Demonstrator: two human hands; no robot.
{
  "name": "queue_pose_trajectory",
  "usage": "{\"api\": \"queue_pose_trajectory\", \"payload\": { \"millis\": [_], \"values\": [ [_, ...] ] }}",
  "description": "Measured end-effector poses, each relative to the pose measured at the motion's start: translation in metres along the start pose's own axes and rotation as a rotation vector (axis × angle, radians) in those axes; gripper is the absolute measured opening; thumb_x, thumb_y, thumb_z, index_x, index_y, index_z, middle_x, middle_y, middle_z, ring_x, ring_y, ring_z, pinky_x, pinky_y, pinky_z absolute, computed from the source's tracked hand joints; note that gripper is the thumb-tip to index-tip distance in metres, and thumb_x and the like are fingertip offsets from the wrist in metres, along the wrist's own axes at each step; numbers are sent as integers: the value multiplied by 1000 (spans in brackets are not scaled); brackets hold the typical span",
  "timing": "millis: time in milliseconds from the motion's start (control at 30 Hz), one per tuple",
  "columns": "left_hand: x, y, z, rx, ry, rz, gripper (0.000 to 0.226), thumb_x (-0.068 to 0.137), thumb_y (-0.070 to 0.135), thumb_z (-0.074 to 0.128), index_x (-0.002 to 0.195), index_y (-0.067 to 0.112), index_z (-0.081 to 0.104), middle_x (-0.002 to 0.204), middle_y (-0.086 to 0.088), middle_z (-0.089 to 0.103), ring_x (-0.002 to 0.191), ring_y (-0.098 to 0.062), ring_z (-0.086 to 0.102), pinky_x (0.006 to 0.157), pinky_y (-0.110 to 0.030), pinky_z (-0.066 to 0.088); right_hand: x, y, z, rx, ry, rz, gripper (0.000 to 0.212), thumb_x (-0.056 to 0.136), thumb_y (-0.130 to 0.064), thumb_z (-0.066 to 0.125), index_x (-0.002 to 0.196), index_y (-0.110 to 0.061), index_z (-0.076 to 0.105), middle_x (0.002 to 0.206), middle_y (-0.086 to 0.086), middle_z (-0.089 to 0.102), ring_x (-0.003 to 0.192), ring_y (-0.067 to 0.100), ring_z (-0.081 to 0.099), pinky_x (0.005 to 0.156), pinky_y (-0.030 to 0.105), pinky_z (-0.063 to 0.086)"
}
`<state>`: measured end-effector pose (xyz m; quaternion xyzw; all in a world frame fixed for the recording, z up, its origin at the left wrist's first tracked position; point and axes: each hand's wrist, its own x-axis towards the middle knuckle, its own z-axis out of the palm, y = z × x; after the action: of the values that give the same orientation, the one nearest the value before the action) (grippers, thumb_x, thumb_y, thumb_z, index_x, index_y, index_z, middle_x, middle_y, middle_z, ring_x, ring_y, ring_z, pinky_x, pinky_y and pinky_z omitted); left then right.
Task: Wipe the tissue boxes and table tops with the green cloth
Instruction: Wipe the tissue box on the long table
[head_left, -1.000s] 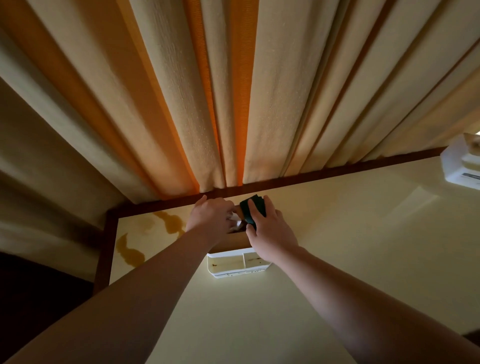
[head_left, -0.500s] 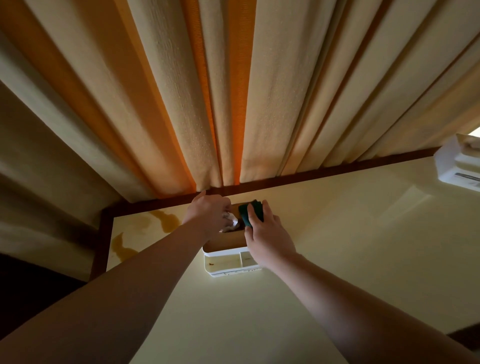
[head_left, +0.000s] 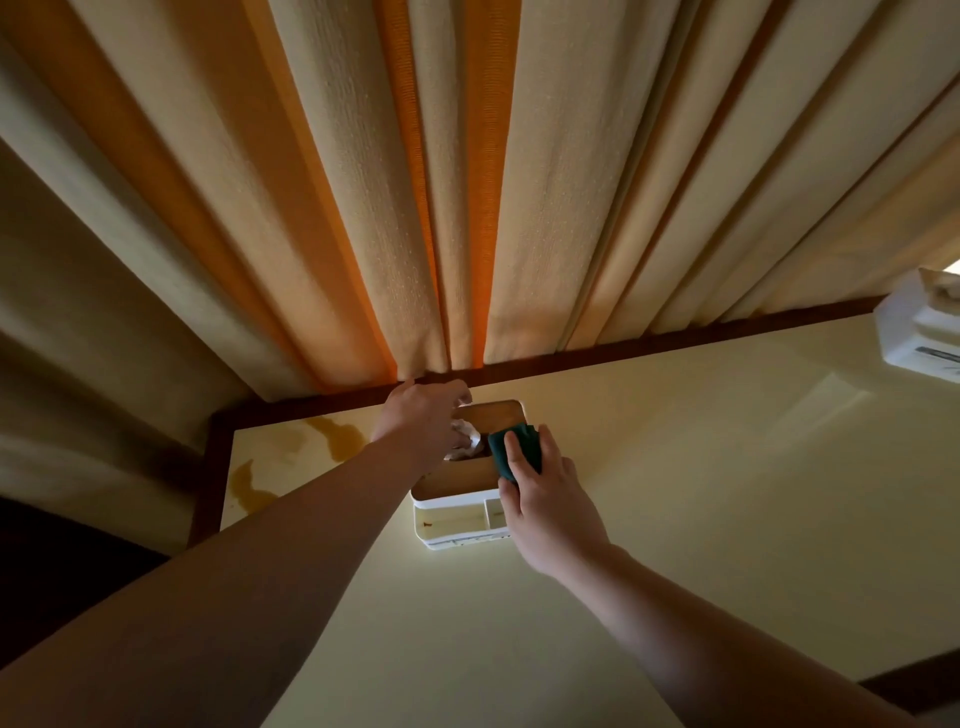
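A white tissue box (head_left: 457, 525) with a wooden lid stands near the far left of the cream table top (head_left: 675, 493). My right hand (head_left: 545, 499) presses the folded green cloth (head_left: 514, 449) onto the lid's right side, fingers curled over the cloth. My left hand (head_left: 423, 423) grips the box's far left end, next to the white tissue (head_left: 465, 434) that sticks up from the lid's slot. The lid's left part is hidden by my left hand.
Cream and orange curtains (head_left: 467, 182) hang right behind the table's dark wooden rim (head_left: 649, 348). Brownish stains (head_left: 332, 439) mark the table's far left corner. A second white tissue box (head_left: 919, 332) stands at the far right edge.
My right hand has slid the green cloth back toward me along the lid, uncovering the lid's far end. My left hand stays on the box's far left end.
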<state>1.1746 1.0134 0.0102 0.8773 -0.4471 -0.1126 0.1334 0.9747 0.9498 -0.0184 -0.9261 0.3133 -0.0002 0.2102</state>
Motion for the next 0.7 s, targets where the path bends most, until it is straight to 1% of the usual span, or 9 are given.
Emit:
{"api": "queue_pose_trajectory", "payload": {
  "millis": [100,167,233,300,400,467,567,700],
  "values": [
    [3,-2,1,12,-4,14,52,81,37,87,125,37,62,117,8,70,110,-18,63,92,-35,58,25,-1,-4,-23,2,-7,59,110,-47,31,165,-32,13,172,10,-2,151,32,23,115,41,45],
    [5,-3,2,35,5,14,51,81,36,87,125,37,61,118,8,70,110,-18,64,91,-33,58,44,1,-8,-26,-10,-11,60,110,-46,32,165,-32,13,171,11,-1,151,35,24,116,43,44],
    [6,-3,2,51,14,0,50,81,34,87,124,38,61,119,7,69,109,-18,64,89,-32,58,56,4,-9,2,-26,5,61,110,-47,33,165,-33,12,171,12,4,147,35,32,113,43,47],
    [6,-3,2,52,19,-15,50,81,34,87,123,38,61,119,7,69,108,-18,64,86,-31,58,56,7,-7,33,-7,10,62,109,-46,35,165,-31,13,167,12,14,141,32,41,109,41,50],
    [6,-3,3,39,26,-13,51,77,38,89,120,37,60,117,7,69,106,-19,64,84,-33,58,35,8,1,65,32,0,63,109,-42,37,165,-24,15,162,12,23,137,27,45,111,37,49],
    [6,-4,3,39,27,-10,51,77,37,89,119,37,59,116,7,69,105,-19,64,82,-34,59,14,6,5,61,33,2,63,109,-42,37,165,-24,14,163,12,21,137,26,43,112,36,47],
    [6,-5,4,30,27,-8,53,77,36,90,118,37,57,116,7,68,104,-19,63,81,-34,59,-5,2,4,28,19,15,61,110,-43,34,165,-30,13,167,11,12,142,27,36,114,37,44],
    [7,-5,4,9,29,-3,53,76,37,91,118,36,59,116,8,69,106,-18,64,84,-36,60,15,-5,-4,-18,-8,25,58,110,-46,31,165,-36,12,170,11,4,144,31,31,110,40,48]
  ]
}}
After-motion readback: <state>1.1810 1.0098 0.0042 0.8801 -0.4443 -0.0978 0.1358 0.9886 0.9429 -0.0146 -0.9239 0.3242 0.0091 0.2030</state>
